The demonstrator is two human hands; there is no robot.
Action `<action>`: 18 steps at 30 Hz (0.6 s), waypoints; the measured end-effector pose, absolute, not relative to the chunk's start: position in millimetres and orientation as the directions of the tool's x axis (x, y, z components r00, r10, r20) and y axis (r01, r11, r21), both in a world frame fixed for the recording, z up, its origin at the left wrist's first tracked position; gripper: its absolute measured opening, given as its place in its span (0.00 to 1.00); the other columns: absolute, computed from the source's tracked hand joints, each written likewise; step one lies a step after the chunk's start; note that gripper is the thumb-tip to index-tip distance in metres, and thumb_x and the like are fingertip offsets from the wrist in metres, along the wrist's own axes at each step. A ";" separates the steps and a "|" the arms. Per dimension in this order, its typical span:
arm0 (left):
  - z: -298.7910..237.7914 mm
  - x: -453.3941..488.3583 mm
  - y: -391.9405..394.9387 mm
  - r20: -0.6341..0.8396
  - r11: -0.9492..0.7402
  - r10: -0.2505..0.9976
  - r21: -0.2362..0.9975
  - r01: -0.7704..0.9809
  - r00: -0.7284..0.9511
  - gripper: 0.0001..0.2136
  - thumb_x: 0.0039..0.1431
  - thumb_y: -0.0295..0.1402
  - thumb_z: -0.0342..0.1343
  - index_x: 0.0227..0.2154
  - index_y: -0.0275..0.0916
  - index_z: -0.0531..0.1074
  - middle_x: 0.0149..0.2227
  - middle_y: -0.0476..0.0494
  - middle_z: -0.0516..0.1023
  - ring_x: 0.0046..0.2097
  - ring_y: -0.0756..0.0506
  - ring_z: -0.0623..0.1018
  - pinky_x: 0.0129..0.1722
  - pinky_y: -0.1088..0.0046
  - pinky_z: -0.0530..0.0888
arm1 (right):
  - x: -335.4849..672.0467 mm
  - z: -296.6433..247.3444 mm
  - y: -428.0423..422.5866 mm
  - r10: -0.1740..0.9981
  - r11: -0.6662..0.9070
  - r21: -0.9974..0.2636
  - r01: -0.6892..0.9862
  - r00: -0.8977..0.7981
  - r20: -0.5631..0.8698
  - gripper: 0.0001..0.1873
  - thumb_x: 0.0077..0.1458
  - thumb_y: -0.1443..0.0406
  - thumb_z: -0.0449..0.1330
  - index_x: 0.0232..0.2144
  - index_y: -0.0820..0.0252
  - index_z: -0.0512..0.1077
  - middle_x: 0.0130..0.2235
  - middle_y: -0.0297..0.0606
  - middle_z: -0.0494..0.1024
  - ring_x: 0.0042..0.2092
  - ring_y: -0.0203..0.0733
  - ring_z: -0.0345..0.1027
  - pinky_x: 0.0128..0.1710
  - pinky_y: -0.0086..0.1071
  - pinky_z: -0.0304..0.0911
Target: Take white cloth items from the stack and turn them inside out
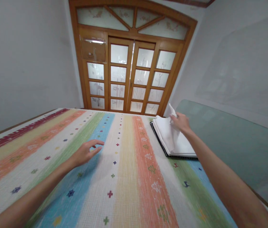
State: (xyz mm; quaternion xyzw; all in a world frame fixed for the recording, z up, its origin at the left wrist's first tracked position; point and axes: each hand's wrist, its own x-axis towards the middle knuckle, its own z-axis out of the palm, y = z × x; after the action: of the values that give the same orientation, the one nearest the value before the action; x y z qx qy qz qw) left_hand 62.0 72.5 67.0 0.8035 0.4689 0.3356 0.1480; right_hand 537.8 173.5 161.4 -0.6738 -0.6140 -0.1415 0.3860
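A stack of folded white cloths [183, 145] lies at the right side of the bed, with dark folded cloth [159, 139] showing under it along the edges. My right hand [180, 121] pinches the upper part of a white cloth [174, 134] and lifts it off the stack, so that it hangs in a fold and a corner sticks up above my fingers. Over the striped bedspread [124, 177], left of the middle, hovers my left hand [88, 152]. Its fingers are apart and hold nothing.
A pale green headboard or panel [231, 136] rises along the right side, against a white wall [250, 63]. Beyond the far edge of the bed stand wooden doors [130, 72] with frosted panes. Another wall [26, 57] closes off the left.
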 end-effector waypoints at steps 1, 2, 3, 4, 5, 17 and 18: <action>72.9 68.4 73.8 0.402 -0.509 0.857 0.572 0.643 0.321 0.15 0.60 0.44 0.50 0.42 0.43 0.76 0.45 0.43 0.81 0.42 0.44 0.80 0.42 0.67 0.77 | 508.4 167.9 172.4 0.707 0.120 -0.349 0.930 0.166 0.687 0.15 0.55 0.57 0.53 0.21 0.59 0.67 0.24 0.40 0.72 0.28 0.41 0.62 0.30 0.32 0.54; 78.5 74.7 74.9 0.406 -0.502 0.861 0.589 0.633 0.306 0.15 0.59 0.44 0.50 0.41 0.43 0.76 0.45 0.44 0.81 0.40 0.44 0.80 0.41 0.67 0.77 | 479.0 171.8 169.7 0.697 0.218 -0.346 0.913 0.102 0.710 0.15 0.55 0.58 0.53 0.21 0.58 0.65 0.23 0.37 0.70 0.27 0.39 0.61 0.29 0.31 0.53; 83.6 80.6 75.8 0.413 -0.496 0.864 0.606 0.622 0.287 0.15 0.59 0.44 0.51 0.41 0.42 0.76 0.44 0.44 0.81 0.40 0.44 0.80 0.41 0.67 0.77 | 450.3 172.7 165.5 0.691 0.313 -0.341 0.886 0.034 0.722 0.16 0.55 0.58 0.53 0.19 0.58 0.63 0.21 0.34 0.68 0.26 0.38 0.59 0.29 0.30 0.52; 87.9 86.2 76.7 0.425 -0.493 0.865 0.623 0.607 0.267 0.15 0.59 0.45 0.51 0.40 0.42 0.76 0.44 0.44 0.81 0.40 0.44 0.80 0.41 0.67 0.76 | 423.0 170.3 159.9 0.689 0.405 -0.331 0.852 -0.046 0.723 0.16 0.56 0.60 0.52 0.18 0.58 0.61 0.19 0.32 0.65 0.25 0.36 0.57 0.28 0.29 0.51; 91.4 91.3 77.6 0.441 -0.492 0.864 0.641 0.590 0.242 0.15 0.59 0.45 0.51 0.40 0.42 0.76 0.44 0.44 0.81 0.41 0.44 0.79 0.42 0.67 0.76 | 397.4 164.7 153.0 0.691 0.493 -0.317 0.810 -0.142 0.709 0.16 0.56 0.61 0.52 0.17 0.58 0.60 0.18 0.31 0.63 0.24 0.35 0.56 0.28 0.29 0.50; 59.1 127.0 131.2 0.271 -0.230 0.962 0.775 0.589 0.020 0.15 0.51 0.38 0.58 0.41 0.36 0.72 0.48 0.35 0.77 0.46 0.39 0.78 0.48 0.64 0.70 | 259.2 33.1 35.2 0.331 0.942 -0.142 0.303 -0.910 0.251 0.08 0.55 0.65 0.57 0.26 0.61 0.72 0.30 0.39 0.76 0.32 0.39 0.66 0.36 0.31 0.62; 53.0 129.6 139.9 0.203 -0.158 0.979 0.800 0.578 -0.015 0.16 0.49 0.37 0.61 0.41 0.36 0.72 0.49 0.34 0.77 0.47 0.39 0.77 0.49 0.65 0.70 | 264.0 32.8 29.9 0.282 0.957 -0.152 0.248 -0.921 0.269 0.08 0.56 0.64 0.57 0.28 0.61 0.73 0.34 0.41 0.76 0.36 0.40 0.67 0.41 0.33 0.63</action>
State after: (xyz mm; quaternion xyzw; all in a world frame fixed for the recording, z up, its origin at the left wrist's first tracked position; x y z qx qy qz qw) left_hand 129.6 139.9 53.0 0.6533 0.5959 0.3900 0.2568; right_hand 264.0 29.9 32.8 -0.1355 -0.9784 0.0574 0.1454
